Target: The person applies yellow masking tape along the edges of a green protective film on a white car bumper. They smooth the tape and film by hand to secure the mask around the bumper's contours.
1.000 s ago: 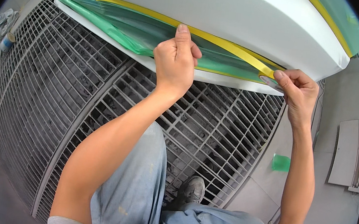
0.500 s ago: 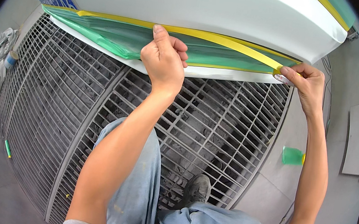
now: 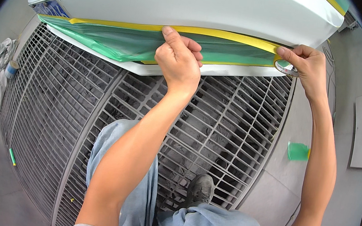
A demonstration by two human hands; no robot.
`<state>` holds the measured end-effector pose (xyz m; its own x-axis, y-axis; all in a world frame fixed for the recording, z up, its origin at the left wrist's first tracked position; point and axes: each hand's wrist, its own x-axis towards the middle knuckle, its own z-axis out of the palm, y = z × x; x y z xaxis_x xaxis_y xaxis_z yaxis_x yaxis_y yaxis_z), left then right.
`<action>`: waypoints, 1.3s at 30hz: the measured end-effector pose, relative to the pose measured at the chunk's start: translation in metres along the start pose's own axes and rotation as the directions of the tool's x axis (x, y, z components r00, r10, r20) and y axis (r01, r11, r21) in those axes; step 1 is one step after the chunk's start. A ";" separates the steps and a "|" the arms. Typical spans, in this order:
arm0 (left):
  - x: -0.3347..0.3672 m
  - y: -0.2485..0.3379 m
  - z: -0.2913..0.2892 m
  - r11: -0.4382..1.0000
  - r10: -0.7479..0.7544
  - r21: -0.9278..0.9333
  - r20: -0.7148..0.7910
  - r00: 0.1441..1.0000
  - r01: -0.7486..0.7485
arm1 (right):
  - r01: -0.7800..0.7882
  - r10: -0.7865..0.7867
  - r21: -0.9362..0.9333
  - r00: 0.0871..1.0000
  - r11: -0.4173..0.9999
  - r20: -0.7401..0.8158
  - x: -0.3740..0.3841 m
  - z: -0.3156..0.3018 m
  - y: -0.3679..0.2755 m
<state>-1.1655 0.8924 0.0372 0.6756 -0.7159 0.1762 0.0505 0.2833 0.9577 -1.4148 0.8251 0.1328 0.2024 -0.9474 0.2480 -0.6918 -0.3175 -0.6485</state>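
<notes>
The left hand (image 3: 178, 60) is curled nearly closed, forefinger pressing the yellow tape (image 3: 227, 36) onto the white panel (image 3: 195, 3), right along the top edge of the green masking film (image 3: 121, 43). Far right, the right hand (image 3: 304, 65) is closed around the tape roll (image 3: 286, 68), holding the strip taut. The steady way is to keep that line straight and slide the finger along firmly, so the tape beds flat. The metal grating (image 3: 99, 111) lies below.
</notes>
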 end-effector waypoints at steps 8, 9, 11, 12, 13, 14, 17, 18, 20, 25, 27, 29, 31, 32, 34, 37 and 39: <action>-0.010 -0.002 0.016 1.000 0.004 0.029 0.045 0.999 -0.005 | 0.025 -0.028 -0.048 0.999 0.999 -0.043 0.007 0.003 0.003; -0.011 -0.002 0.018 1.000 -0.001 0.025 0.041 0.999 0.000 | 0.005 -0.009 -0.065 0.998 0.998 -0.062 0.008 0.003 0.005; -0.013 -0.002 0.023 1.000 -0.006 0.019 0.037 0.999 0.006 | 0.052 -0.055 -0.050 0.996 0.997 -0.071 0.008 0.004 0.007; -0.015 -0.002 0.025 0.999 -0.018 0.029 0.053 0.998 0.017 | 0.056 -0.060 -0.044 0.995 0.997 -0.078 0.009 0.005 0.007; -0.017 -0.003 0.028 0.999 -0.019 0.030 0.068 0.998 0.017 | 0.061 -0.064 -0.037 0.994 0.997 -0.084 0.008 0.005 0.007; -0.018 -0.002 0.030 1.000 -0.014 0.028 0.078 0.997 0.012 | 0.054 -0.056 -0.030 0.994 0.998 -0.096 0.007 0.006 0.007; -0.022 -0.002 0.038 0.999 -0.036 0.014 0.071 0.997 0.035 | 0.008 -0.014 -0.081 0.997 0.997 -0.082 0.006 0.006 0.003; -0.023 -0.002 0.041 0.999 -0.037 0.011 0.065 0.997 0.037 | 0.009 -0.017 -0.076 0.994 0.997 -0.108 0.005 0.007 0.002; -0.025 -0.002 0.045 0.999 -0.031 0.031 0.093 0.995 0.028 | 0.022 -0.027 -0.045 0.994 0.999 -0.110 0.005 0.007 0.000; -0.032 -0.004 0.056 0.999 -0.028 0.022 0.082 0.996 0.027 | 0.025 -0.030 -0.035 0.992 0.999 -0.121 0.002 0.008 -0.001; -0.035 -0.005 0.061 0.998 -0.011 0.066 0.136 0.991 0.002 | 0.043 -0.041 0.009 0.990 0.999 -0.132 0.002 0.010 0.000; -0.040 -0.006 0.066 0.993 0.014 0.113 0.205 0.979 -0.038 | 0.070 -0.060 0.063 0.988 0.996 -0.145 0.002 0.011 0.000; -0.044 -0.009 0.075 0.996 0.006 0.081 0.193 0.981 -0.022 | 0.075 -0.064 0.078 0.988 0.994 -0.138 0.002 0.011 0.000; -0.045 -0.009 0.079 0.998 0.031 0.046 0.203 0.979 -0.041 | 0.062 -0.052 0.069 0.989 0.996 -0.135 0.001 0.010 0.000; -0.045 -0.011 0.085 0.995 0.028 0.087 0.202 0.979 -0.046 | 0.032 -0.027 0.036 0.992 0.999 -0.127 0.000 0.009 -0.001; -0.048 -0.014 0.094 0.976 0.107 0.156 0.263 0.959 -0.151 | 0.020 -0.013 0.049 0.991 0.999 -0.136 0.000 0.010 -0.002; -0.051 -0.016 0.100 0.967 0.134 0.171 0.290 0.948 -0.189 | 0.062 -0.050 0.065 0.984 0.996 -0.169 0.000 0.011 -0.002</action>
<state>-1.2745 0.8604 0.0354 0.4336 -0.8255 0.3613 -0.2045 0.3003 0.9317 -1.4057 0.8255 0.1263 0.1165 -0.9099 0.3981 -0.6319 -0.3772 -0.6771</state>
